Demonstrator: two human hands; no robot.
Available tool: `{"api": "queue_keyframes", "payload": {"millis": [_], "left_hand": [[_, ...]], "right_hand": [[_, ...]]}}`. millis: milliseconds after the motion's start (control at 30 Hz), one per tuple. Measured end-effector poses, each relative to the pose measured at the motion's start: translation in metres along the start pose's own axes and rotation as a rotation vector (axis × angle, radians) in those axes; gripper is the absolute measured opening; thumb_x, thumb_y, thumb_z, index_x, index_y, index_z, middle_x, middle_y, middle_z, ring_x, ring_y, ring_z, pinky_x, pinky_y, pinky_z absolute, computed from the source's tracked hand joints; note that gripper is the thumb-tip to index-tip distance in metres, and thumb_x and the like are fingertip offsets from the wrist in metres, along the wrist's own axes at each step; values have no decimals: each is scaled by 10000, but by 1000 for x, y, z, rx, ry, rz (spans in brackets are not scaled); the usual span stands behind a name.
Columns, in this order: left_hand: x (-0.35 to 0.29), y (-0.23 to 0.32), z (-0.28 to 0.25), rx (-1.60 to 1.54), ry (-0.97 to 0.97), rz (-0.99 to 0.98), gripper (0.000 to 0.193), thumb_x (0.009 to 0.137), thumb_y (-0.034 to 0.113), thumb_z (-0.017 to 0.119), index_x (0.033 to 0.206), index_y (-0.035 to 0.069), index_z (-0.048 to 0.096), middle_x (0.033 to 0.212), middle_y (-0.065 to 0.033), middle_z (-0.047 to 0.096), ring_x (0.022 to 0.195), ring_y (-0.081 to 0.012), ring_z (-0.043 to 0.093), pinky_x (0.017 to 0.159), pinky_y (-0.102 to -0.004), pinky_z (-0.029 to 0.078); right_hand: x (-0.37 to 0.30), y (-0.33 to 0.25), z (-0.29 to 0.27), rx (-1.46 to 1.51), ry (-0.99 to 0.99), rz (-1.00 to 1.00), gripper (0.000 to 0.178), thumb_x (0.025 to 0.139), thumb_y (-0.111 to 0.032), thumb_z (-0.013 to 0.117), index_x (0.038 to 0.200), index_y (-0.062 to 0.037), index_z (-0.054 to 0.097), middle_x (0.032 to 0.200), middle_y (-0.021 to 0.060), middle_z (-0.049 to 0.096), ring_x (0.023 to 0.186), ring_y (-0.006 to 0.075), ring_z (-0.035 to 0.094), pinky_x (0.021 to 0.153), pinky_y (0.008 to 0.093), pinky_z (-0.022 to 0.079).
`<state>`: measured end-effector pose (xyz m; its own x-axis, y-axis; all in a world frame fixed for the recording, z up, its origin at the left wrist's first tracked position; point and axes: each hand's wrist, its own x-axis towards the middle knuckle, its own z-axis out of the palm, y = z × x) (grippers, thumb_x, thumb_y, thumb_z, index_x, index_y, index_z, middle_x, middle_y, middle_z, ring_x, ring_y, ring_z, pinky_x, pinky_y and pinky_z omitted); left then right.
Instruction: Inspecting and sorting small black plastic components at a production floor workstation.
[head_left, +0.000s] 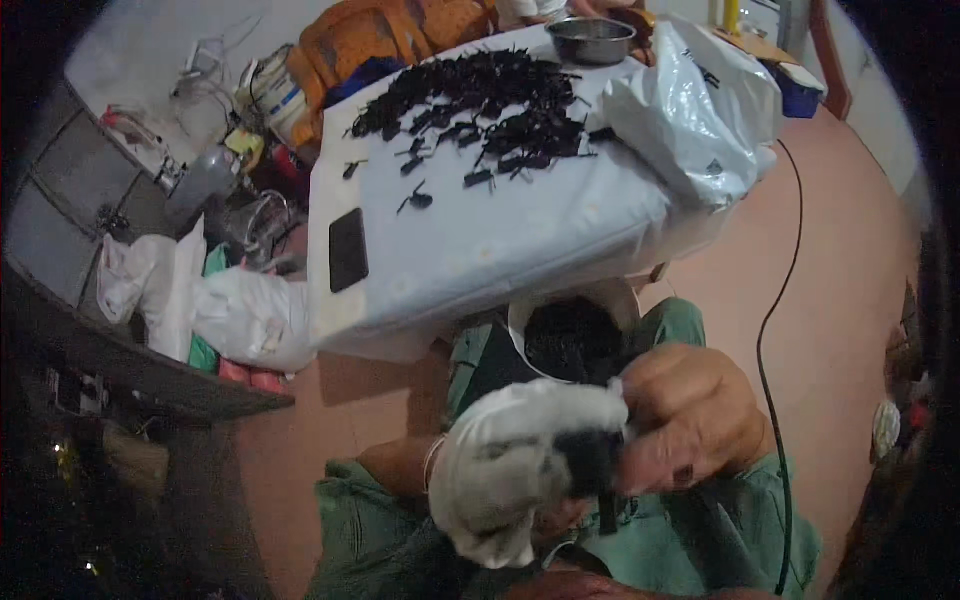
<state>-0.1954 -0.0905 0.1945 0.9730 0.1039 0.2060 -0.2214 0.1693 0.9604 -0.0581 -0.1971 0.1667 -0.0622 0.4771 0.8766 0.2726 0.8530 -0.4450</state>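
Below the white table (480, 240), gloved left hand (520, 470) and right hand (690, 420) pinch a blurred dark piece (592, 462).

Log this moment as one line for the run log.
left hand: gloved, on dark piece | right hand: bare, pinching same piece | bowl: dark pieces, on lap | table: more pieces

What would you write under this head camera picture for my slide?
Gloved left hand and bare right hand pinch a small dark piece above a white bowl.
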Motion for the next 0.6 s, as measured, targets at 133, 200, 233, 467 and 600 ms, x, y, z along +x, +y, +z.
{"api": "queue_keyframes", "payload": {"millis": [133,200,233,467,600], "left_hand": [[-6,1,-4,198,-273,170,164,813,155,498,861,-1,516,775,-57,568,596,-154,525,506,-222,413],[-9,-4,-17,292,-398,243,135,792,122,513,807,-12,519,770,-67,580,587,-172,536,489,-220,401],[-11,-5,-18,295,-396,241,135,792,122,513,807,-12,519,770,-67,580,587,-172,536,489,-220,401],[-15,-3,-25,385,-362,265,136,790,116,517,823,-16,515,780,-70,578,603,-170,535,503,-222,404],[-13,-6,-19,456,-303,281,137,789,113,518,832,-18,512,786,-71,577,612,-169,535,511,-223,406]], "right_hand": [[11,-22,1,-89,-90,-82,204,740,-127,624,918,-28,627,512,30,296,391,185,362,369,317,264],[15,-26,3,-73,-111,-87,223,734,-120,624,936,-26,625,521,32,312,395,175,375,369,318,262],[18,-24,6,-29,-116,-86,232,726,-125,617,935,-24,624,528,40,348,411,176,412,360,315,281],[36,-32,12,144,-200,-6,139,798,-87,579,849,29,636,548,80,466,373,167,401,346,265,261],[42,-29,10,227,-392,-113,156,784,-80,602,862,54,621,607,114,519,411,154,466,360,247,304]]}}
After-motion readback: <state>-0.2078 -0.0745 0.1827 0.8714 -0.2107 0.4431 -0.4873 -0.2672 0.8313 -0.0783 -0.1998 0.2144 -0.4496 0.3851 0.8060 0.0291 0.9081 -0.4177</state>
